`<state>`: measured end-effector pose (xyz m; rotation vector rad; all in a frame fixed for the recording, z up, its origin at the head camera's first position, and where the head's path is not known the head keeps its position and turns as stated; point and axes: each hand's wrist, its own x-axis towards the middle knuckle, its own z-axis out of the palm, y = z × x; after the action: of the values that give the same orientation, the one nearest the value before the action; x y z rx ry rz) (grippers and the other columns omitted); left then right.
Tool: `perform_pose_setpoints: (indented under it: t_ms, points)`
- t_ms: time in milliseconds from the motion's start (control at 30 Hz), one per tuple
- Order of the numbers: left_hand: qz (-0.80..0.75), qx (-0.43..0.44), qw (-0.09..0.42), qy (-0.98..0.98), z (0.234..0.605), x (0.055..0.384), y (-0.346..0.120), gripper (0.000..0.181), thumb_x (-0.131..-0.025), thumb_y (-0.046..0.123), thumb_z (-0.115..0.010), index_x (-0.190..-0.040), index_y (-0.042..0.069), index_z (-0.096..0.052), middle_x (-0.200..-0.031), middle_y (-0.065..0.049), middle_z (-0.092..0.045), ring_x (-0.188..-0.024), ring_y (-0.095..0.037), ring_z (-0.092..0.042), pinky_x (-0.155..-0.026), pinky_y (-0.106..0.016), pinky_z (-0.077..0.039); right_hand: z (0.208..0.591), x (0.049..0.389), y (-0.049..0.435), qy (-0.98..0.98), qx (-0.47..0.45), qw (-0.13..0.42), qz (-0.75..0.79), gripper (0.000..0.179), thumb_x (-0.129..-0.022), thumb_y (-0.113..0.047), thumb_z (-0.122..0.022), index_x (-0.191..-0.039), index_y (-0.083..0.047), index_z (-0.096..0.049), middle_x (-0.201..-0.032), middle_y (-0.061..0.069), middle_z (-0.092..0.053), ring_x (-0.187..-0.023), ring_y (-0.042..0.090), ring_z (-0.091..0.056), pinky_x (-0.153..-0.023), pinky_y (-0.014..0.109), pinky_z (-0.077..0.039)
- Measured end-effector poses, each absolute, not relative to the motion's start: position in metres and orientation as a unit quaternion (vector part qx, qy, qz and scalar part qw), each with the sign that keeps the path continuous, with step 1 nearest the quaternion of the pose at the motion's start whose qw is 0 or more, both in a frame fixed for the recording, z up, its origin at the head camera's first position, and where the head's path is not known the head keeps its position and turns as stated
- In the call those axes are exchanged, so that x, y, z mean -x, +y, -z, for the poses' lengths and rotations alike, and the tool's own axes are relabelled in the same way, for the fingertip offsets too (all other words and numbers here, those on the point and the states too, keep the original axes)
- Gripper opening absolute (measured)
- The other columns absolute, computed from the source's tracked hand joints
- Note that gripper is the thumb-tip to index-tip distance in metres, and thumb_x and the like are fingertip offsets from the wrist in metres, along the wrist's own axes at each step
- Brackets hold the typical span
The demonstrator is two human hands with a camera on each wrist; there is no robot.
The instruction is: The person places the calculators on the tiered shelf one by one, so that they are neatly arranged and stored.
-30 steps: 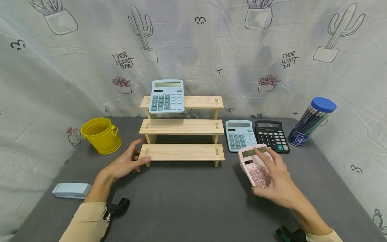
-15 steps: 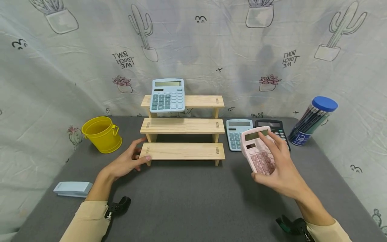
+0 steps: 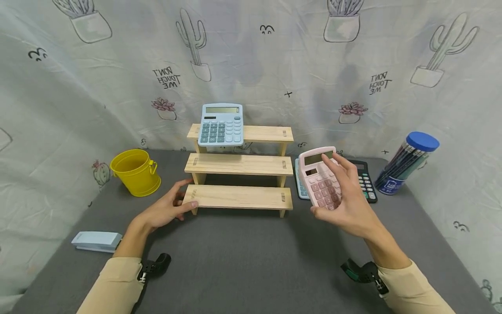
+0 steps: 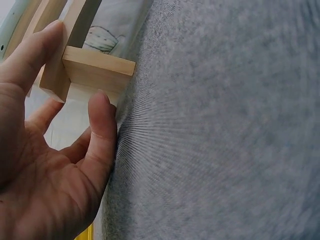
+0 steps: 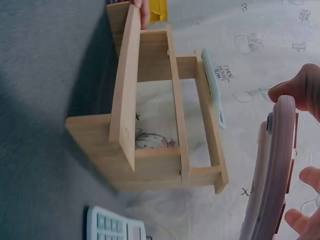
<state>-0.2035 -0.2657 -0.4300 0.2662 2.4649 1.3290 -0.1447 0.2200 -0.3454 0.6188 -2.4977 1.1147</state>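
My right hand (image 3: 349, 205) holds a pink calculator (image 3: 319, 183) by its edges, raised above the table with its keys and screen tilted toward the head camera. In the right wrist view the calculator (image 5: 272, 175) shows edge-on, thumb at one end. A three-tier wooden shelf stand (image 3: 239, 196) stands to the left of it. At that stand's lower left end, my left hand (image 3: 162, 211) grips the bottom board, thumb on top; in the left wrist view its fingers curl beside the stand's leg (image 4: 100, 67). A light-blue calculator (image 3: 221, 126) leans upright on the top tier, at the left.
Behind the pink calculator lie a second light-blue calculator (image 3: 301, 187), mostly hidden, and a black calculator (image 3: 366, 183). A blue-lidded tub of pencils (image 3: 404, 165) stands at the right. On the left are a yellow bucket (image 3: 135, 174) and a light-blue stapler-like object (image 3: 97, 241).
My right hand has lifted the pink calculator up and then moved it left toward the stand, now covering much of the second blue calculator. My left hand stays on the stand.
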Motion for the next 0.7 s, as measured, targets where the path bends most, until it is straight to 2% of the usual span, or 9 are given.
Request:
perform_pose_setpoints:
  t_ms: [200,400,700]
  points:
    - [-0.466,-0.100,0.161,0.864,0.427,0.205,-0.267,0.089,-0.099,0.045,-0.068,-0.164,0.026,-0.010,-0.151,-0.026,-0.041,-0.109,-0.033,-0.060,-0.080,-0.040,-0.056,0.340,0.164,0.204,-0.864,-0.222,0.177,-0.416,0.112,-0.066,-0.016,-0.088,-0.162,-0.027,-0.032,-0.168,0.006,-0.010,-0.140,0.035,-0.030,-0.090,0.049,-0.039]
    - [-0.466,-0.098,0.170,0.863,0.425,0.206,-0.270,0.089,-0.099,0.046,-0.068,-0.164,0.026,-0.010,-0.154,-0.027,-0.038,-0.112,-0.033,-0.060,-0.082,-0.039,-0.056,0.329,0.182,0.185,-0.859,-0.230,0.187,-0.418,0.107,-0.066,-0.016,-0.087,-0.160,-0.029,-0.037,-0.168,0.005,-0.010,-0.146,0.037,-0.028,-0.093,0.054,-0.041]
    - [-0.475,-0.109,0.166,0.857,0.431,0.205,-0.269,0.085,-0.099,0.040,-0.069,-0.163,0.024,-0.015,-0.147,-0.026,-0.045,-0.107,-0.031,-0.061,-0.078,-0.041,-0.057,0.313,0.216,0.155,-0.865,-0.217,0.209,-0.401,0.096,-0.062,-0.024,-0.087,-0.151,-0.030,-0.051,-0.166,0.008,-0.018,-0.147,0.036,-0.022,-0.103,0.058,-0.037]
